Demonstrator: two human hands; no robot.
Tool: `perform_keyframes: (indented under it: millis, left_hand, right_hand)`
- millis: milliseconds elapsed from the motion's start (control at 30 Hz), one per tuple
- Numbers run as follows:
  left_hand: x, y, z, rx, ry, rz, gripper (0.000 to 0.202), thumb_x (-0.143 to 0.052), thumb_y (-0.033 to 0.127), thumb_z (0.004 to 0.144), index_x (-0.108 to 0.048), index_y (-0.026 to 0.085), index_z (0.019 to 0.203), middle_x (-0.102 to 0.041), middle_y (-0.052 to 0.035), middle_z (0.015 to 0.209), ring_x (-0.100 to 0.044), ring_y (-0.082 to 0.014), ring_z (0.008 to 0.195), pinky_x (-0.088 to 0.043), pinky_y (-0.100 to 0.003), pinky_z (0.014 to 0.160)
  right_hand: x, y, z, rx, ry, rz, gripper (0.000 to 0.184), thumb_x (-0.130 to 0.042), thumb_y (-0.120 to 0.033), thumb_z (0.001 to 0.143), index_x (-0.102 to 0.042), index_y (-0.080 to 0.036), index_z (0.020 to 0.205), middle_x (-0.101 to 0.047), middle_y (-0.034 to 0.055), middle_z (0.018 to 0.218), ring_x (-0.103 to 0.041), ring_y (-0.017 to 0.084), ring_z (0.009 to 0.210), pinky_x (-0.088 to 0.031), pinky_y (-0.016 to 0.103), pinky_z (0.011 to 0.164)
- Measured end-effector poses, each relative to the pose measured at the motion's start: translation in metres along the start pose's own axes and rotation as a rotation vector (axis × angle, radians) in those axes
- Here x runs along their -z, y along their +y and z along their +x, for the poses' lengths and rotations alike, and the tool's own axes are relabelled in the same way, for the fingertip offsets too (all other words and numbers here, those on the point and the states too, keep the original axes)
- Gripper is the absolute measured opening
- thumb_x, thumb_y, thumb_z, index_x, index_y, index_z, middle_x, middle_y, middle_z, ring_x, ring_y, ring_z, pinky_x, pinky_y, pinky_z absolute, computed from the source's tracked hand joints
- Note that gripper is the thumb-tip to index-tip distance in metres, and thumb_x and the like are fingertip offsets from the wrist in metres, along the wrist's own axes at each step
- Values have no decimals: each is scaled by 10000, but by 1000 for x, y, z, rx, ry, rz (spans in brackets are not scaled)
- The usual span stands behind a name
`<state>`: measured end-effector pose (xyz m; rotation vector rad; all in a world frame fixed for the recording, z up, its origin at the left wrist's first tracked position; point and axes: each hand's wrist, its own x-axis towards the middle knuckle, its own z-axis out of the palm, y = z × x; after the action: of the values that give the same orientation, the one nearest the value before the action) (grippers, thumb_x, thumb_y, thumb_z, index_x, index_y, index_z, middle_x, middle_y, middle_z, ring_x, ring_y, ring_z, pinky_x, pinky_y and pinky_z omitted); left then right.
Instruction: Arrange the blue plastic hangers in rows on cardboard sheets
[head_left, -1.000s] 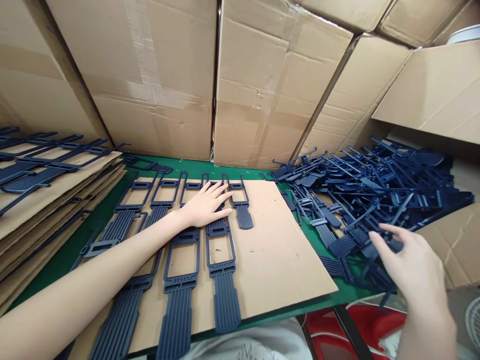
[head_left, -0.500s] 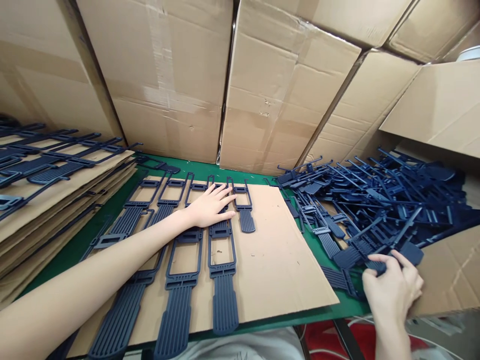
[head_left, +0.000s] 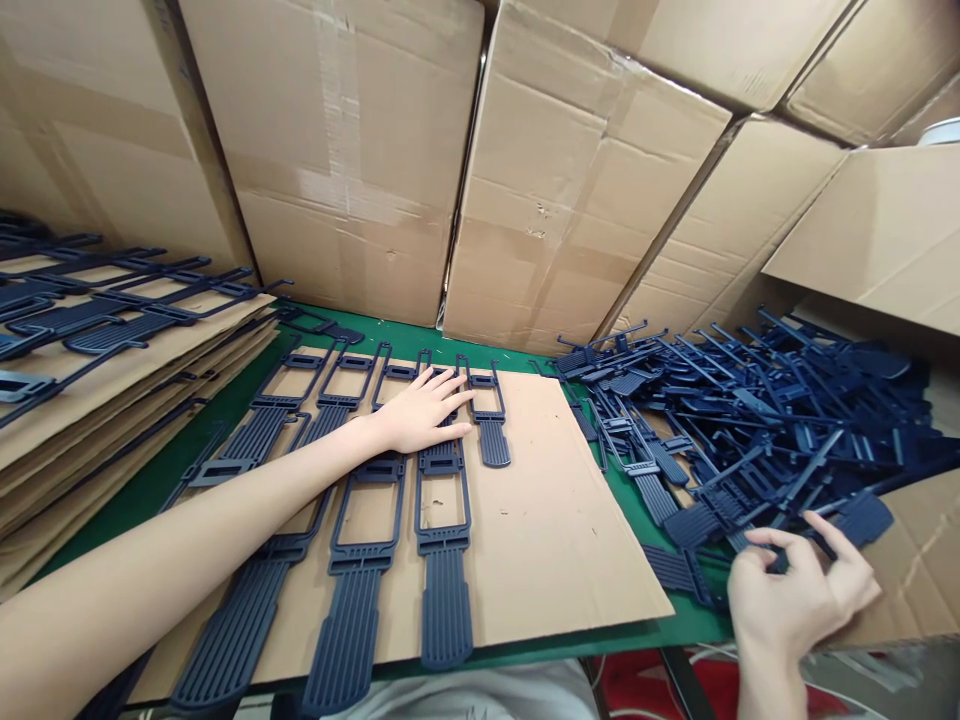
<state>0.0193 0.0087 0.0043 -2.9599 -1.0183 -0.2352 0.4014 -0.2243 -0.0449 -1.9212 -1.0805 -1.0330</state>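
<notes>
My left hand (head_left: 427,410) lies flat with fingers spread over a dark blue ribbed plastic part (head_left: 448,600) on a cardboard sheet (head_left: 555,520). Under its thumb side, part of that piece is covered. More such parts with rectangular frames lie in rows, including one near the left forearm (head_left: 345,630) and a shorter-looking one (head_left: 494,440) beside the fingertips. At the right, my right hand (head_left: 795,600) has its thumb and index finger pinched on a similar plastic part (head_left: 862,520), mostly hidden behind the fingers, at the near edge of a pile.
A tangled heap of dark blue parts (head_left: 750,400) spills from an open carton (head_left: 922,560) on the right. Layered cardboard sheets with parts (head_left: 187,370) stand at the left. Large cartons (head_left: 337,150) wall off the back of the green table (head_left: 397,335).
My right hand has moved slightly right and toward me, and the paddle end of a part has shifted right with it. My left hand stays in place.
</notes>
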Motion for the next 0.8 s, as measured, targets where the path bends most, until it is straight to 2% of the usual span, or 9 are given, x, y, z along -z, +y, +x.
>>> perform_keyframes:
  millis: [133, 267, 567, 700, 800]
  left_hand:
    - [-1, -1, 0, -1, 8, -6, 666, -270, 621, 926, -340, 214, 1448, -202, -88, 1549, -113, -272, 1441, -28, -470, 1156]
    - [-1, 0, 0, 7, -1, -1, 672, -264, 625, 925, -339, 210, 1448, -205, -91, 1549, -110, -273, 1441, -35, -470, 1156]
    - [-2, -1, 0, -4, 6, 10, 673, -245, 621, 930, -336, 205, 1450, -202, -95, 1551, -110, -274, 1441, -33, -468, 1155]
    - [0, 0, 0, 4, -5, 8, 678, -255, 622, 928, -343, 196, 1447, -212, -106, 1547, -114, -280, 1440, -35, -470, 1154]
    - [-1, 0, 0, 3, 2, 2, 673, -260, 626, 924, -339, 212, 1448, -208, -90, 1550, -112, -274, 1441, -34, -467, 1155]
  right_hand:
    - [1, -3, 5, 37, -9, 31, 243, -457, -29, 682, -620, -209, 673, -526, 74, 1302, -487, 355, 1205, -359, 512, 1030]
    - [2, -9, 7, 33, 55, 66, 313, -463, -12, 640, -654, -260, 640, -530, 50, 1301, -464, 383, 1223, -352, 548, 1015]
    - [6, -12, 9, 52, 92, 28, 303, -472, -20, 647, -621, -265, 549, -593, 46, 1235, -468, 364, 1229, -368, 524, 1014]
    - [11, -13, 13, 7, 124, 3, 267, -507, -78, 659, -616, -298, 556, -597, 25, 1230, -513, 331, 1190, -403, 513, 986]
    - [15, -11, 22, 37, 228, 70, 222, -536, -162, 699, -592, -293, 528, -642, 84, 1107, -568, 341, 1095, -445, 556, 913]
